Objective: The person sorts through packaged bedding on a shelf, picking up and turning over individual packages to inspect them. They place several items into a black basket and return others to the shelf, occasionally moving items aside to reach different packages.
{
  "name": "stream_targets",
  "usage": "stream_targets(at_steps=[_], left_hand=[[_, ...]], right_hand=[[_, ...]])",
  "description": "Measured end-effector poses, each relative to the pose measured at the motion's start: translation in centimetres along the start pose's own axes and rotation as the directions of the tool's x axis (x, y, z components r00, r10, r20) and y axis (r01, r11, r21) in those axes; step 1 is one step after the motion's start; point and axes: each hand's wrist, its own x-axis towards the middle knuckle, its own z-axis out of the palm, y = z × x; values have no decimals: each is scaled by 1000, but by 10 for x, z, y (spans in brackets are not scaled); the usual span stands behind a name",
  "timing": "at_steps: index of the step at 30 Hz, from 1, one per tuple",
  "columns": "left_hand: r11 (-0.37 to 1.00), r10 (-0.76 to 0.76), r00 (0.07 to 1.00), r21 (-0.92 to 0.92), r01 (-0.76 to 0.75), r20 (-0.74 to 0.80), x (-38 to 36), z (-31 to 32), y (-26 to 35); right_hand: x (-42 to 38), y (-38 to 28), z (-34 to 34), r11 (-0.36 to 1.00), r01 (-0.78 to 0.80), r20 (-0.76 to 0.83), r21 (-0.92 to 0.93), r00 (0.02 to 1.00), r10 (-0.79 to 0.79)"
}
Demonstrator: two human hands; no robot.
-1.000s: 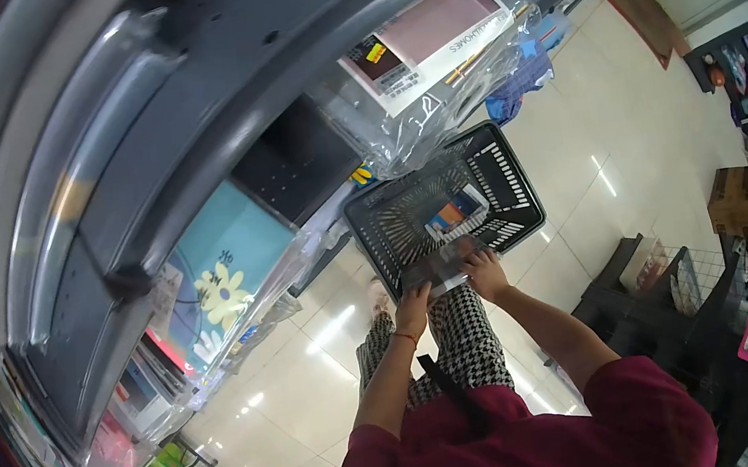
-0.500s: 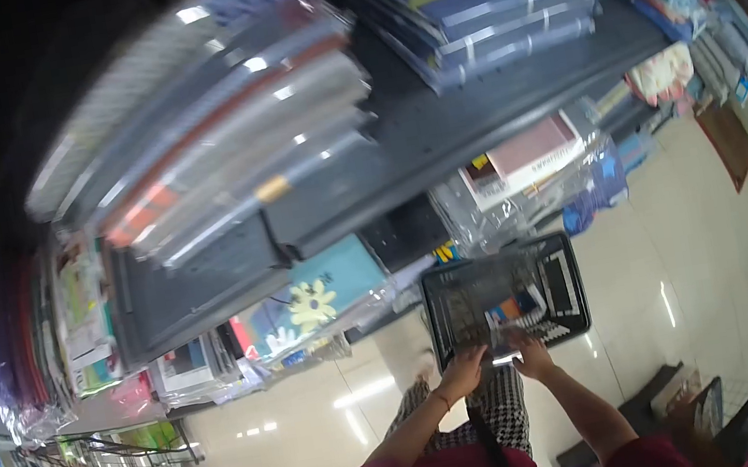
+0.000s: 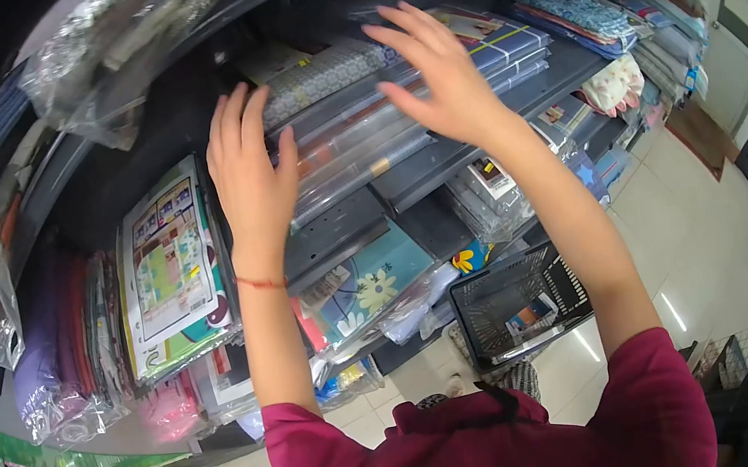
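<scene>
Maroon sleeves at bottom of view, both arms raised toward the shelf. Black shopping basket (image 3: 520,303) sits on the floor below, a small packet lying inside, well apart from both hands. Left hand (image 3: 250,177), red thread at the wrist, fingers straight and close together, palm laid flat on the left end of the stack of plastic-wrapped flat packs (image 3: 358,133) on the grey shelf (image 3: 441,159). Right hand (image 3: 435,77) spread wide, fingers fanned, hovering over the stack's right part, looks just short of touching; holds nothing. Step, by my read: picking a pack from the stack, grasp not yet made. Next move likely calls for closing fingers on one pack's edge and sliding it clear without dragging its neighbours. Further packs hang left and right.
</scene>
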Motion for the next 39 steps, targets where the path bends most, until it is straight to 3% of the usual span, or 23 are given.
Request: stream_targets(at_steps=[1,3,7,8,11,15,17,19,21,23,25,27,28,31,32,34,37,39], left_hand=[[994,-8,1000,110,5,23,-1,6,-11],[975,-72,989,-198,97,132,-6,18,-33],[977,-129,980,-150,151,151,-8,8,-20],[985,-102,991,-134,113,84,-8,4,-12],[985,-40,996,-164,52,76,-14,-17,9],[973,213,977,-89,-212,2,-43,-53,57],[909,307,951,-286,-302,-28,-69,-65,86],[766,284,954,-621,-168,92,-94,-86,127],[690,457,890,-636,-345,13,-116,-96,148],[607,450,892,-714,-348,-52,-131,-98,161],[545,441,897,-807,-229,43,-145,-85,173],[496,457,870,-865,-78,184,-166,-57,185],[478,497,815,-878,29,298,-180,-37,189],[452,389,650,-750,482,652,-254,34,218],[434,368,599,-701,566,711,-290,60,226],[452,357,498,-613,648,790,-361,100,242],[629,416,146,-400,666,898,-429,140,260],[640,360,139,-353,683,923,-487,157,275]], right_hand=[[8,5,17,998,-6,-5,-70,1000,6],[0,24,52,991,-86,187,-106,977,105],[-5,13,44,988,-107,97,-113,988,118],[-9,12,39,986,-105,79,-129,990,115],[-23,7,15,985,-81,15,-150,996,85],[-74,-11,-55,980,39,-22,-196,999,-45],[-109,-32,-94,971,49,-36,-236,998,-59],[-155,-61,-123,958,-38,-126,-284,992,2],[-203,-83,-158,916,-77,-157,-393,987,16],[-243,-109,-202,899,-64,-96,-434,995,25],[-266,-128,-223,878,-119,47,-464,986,159],[-281,-132,-225,849,-263,230,-459,888,399],[-301,-125,-221,844,-348,288,-408,828,480],[-382,-95,-191,752,-514,426,-412,621,658],[-410,-85,-177,744,-533,452,-403,590,668],[-473,-66,-151,741,-508,540,-439,510,670],[-560,-46,-117,704,-585,660,-403,347,666],[-599,-35,-99,692,-607,712,-390,278,645]])
